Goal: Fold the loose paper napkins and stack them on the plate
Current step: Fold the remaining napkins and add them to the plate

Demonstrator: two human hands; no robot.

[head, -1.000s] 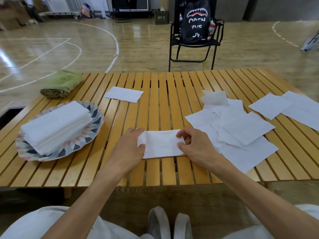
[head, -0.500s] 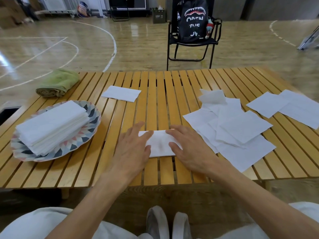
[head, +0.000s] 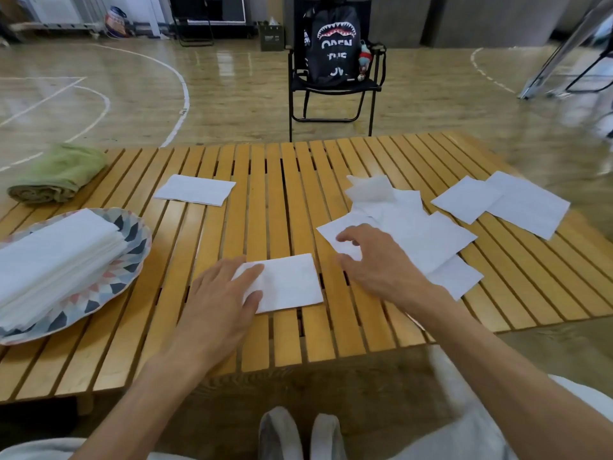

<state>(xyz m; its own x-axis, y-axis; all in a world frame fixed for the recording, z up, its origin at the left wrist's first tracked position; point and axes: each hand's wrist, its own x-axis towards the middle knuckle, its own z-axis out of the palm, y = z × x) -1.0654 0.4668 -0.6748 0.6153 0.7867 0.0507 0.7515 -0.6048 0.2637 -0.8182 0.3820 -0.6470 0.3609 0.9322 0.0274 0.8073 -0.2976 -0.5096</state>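
The left hand (head: 222, 303) presses flat fingers on the folded napkin (head: 285, 283) near the worktop (head: 258, 200) front edge, long axis left-right. The right hand (head: 374, 260), fingers relaxed, touches the loose napkins (head: 421, 237). The backpack (head: 333, 44) reads "OPEN".

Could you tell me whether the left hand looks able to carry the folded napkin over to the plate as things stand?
Probably yes. The left hand rests on the folded napkin, and only bare table slats lie between it and the plate.
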